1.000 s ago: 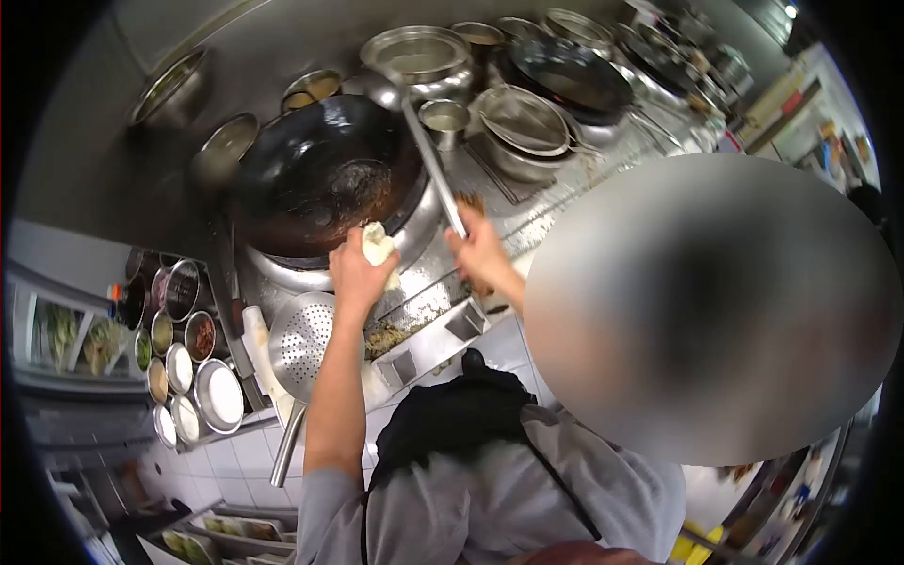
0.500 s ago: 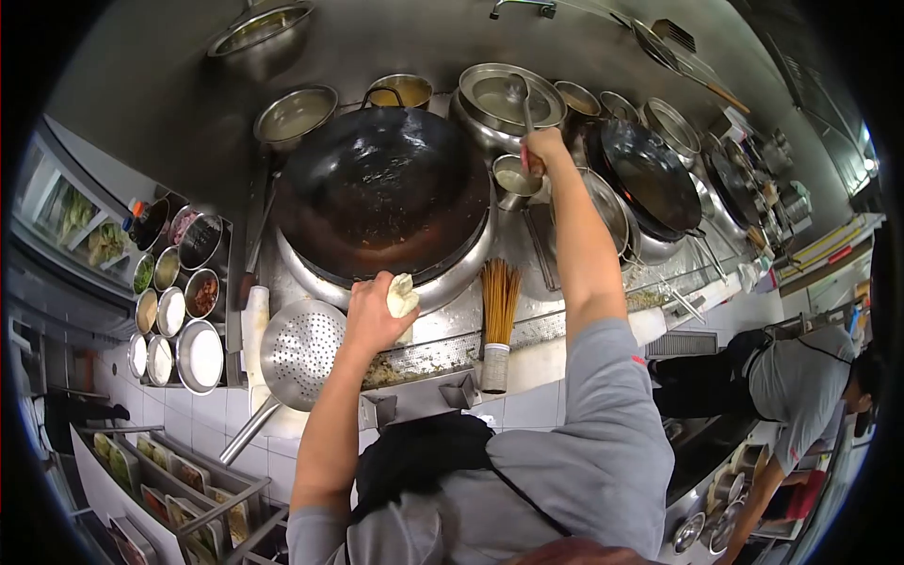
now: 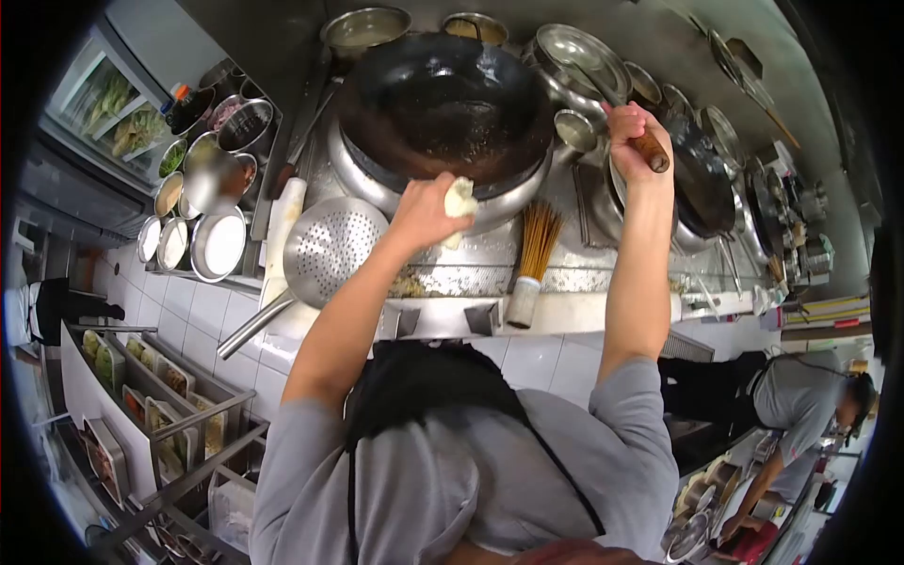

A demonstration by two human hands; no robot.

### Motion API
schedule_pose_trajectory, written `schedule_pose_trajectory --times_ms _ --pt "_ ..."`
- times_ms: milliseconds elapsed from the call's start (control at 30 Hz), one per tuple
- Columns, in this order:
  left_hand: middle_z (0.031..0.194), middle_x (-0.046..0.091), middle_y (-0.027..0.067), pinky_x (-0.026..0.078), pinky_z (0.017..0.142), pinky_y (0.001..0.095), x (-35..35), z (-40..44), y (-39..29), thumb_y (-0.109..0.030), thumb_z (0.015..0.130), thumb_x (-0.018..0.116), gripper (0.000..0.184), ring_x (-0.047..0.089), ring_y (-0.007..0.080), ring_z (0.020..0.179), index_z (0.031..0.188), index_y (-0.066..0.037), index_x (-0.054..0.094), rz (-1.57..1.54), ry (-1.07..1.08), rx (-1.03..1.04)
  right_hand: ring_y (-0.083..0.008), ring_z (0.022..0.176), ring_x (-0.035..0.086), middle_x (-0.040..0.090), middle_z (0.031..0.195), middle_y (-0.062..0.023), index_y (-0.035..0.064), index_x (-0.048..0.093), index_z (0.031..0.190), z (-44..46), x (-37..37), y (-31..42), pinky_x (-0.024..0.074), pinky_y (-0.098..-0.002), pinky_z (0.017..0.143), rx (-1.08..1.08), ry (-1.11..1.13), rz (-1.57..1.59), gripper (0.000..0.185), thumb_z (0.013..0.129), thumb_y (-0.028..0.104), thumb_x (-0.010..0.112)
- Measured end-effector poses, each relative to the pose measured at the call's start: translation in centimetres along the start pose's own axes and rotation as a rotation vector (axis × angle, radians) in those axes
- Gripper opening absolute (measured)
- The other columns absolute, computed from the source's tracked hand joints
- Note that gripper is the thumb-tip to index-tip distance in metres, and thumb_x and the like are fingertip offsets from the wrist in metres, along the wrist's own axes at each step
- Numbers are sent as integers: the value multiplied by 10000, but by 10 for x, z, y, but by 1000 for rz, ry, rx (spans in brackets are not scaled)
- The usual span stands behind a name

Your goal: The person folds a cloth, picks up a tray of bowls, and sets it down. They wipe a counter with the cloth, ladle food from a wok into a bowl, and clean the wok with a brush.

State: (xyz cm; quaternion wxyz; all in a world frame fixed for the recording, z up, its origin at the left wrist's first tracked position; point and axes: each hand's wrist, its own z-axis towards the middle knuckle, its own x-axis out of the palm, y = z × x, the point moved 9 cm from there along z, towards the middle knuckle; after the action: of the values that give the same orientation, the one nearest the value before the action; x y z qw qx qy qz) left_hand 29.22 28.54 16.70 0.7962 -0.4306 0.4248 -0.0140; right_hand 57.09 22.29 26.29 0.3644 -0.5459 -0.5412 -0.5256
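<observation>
My left hand (image 3: 420, 217) is closed around a folded pale cloth (image 3: 460, 200) at the near rim of a large black wok (image 3: 443, 122). A thin film of liquid and a few bits show inside the wok. In my right hand (image 3: 640, 139) is a ladle (image 3: 650, 153), gripped by its wooden handle. Its metal end reaches over a steel pot (image 3: 589, 52) behind and to the right of the wok; the bowl of the ladle is hard to make out there. A bamboo wok brush (image 3: 539, 250) lies on the stove edge between my arms.
A perforated strainer (image 3: 331, 247) rests left of my left forearm. Several ingredient bowls (image 3: 218, 243) stand at the far left. A second wok (image 3: 702, 179) sits beyond my right hand. Another person (image 3: 796, 400) bends over a counter on the right.
The view has tilted, so the stove sits higher and further right. My right hand has drawn back toward me with the ladle. My left hand stays with the cloth at the wok's rim.
</observation>
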Motion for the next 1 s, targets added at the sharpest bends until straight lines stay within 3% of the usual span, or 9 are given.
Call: schedule_pose_trajectory --times_ms 167,200,333,433,467,567,767,900,1000 --pt "975 697 176 545 802 414 9 -10 23 -365 788 738 480 692 312 881 1049 20 622 -696 -181 -190 -133 563 557 548 763 -75 -166 332 1195 -61 -19 -115 513 -228 475 51 16 214 379 931 11 538" --pt "1007 698 163 553 820 394 16 -14 22 -363 833 705 463 694 286 905 1084 16 619 -983 -181 -242 -161 554 563 540 754 -67 -134 207 1355 -66 -31 -135 511 -269 463 54 5 248 521 965 53 496" --pt "1051 677 152 495 913 472 42 -25 -17 -528 929 487 528 659 306 1000 1135 -58 611 -1748 65 -589 -96 566 549 542 722 -18 -113 482 1061 -80 -70 -204 486 -207 492 86 -51 208 258 930 85 582" --pt "1029 682 109 443 911 535 50 -28 -29 -614 921 396 569 641 337 987 1081 -126 642 -1908 254 -673 -128 619 613 652 823 -68 -9 593 979 -110 -94 -207 528 -255 533 -29 -258 -533 249 950 236 630" --pt "1027 680 120 444 911 534 47 -27 -31 -617 919 394 574 639 347 987 1073 -123 641 -1928 238 -689 -217 692 675 689 843 -121 -2 620 935 -112 -118 -191 565 -361 611 -182 -341 -654 268 917 261 669" --pt "992 657 167 464 888 531 27 -36 -41 -616 900 442 579 627 368 950 1057 -92 631 -1909 100 -775 -345 849 683 664 938 -208 -28 583 1145 -120 -168 -150 560 -450 736 -119 -523 -2461 426 862 262 713" --pt "974 645 165 510 824 512 -1 -49 -20 -616 874 511 614 618 359 907 1080 -48 621 -1991 -17 -766 -498 996 602 513 1154 -328 60 221 1515 -151 -222 -127 534 -483 839 -9 -807 -2424 915 799 301 737" --pt "984 642 195 524 789 489 -10 -57 -7 -634 879 498 657 621 346 902 1078 -19 622 -2085 -2 -704 -445 927 655 656 1039 -293 109 213 1521 -146 -245 -134 531 -471 842 152 -723 -2426 910 790 300 721" --pt "965 631 228 552 662 394 -20 -74 7 -648 885 486 668 632 314 824 1083 -25 619 -2088 -43 -824 -310 861 682 692 973 -202 85 321 1476 -161 -250 -100 537 -389 808 -242 -795 -2000 776 811 264 680"
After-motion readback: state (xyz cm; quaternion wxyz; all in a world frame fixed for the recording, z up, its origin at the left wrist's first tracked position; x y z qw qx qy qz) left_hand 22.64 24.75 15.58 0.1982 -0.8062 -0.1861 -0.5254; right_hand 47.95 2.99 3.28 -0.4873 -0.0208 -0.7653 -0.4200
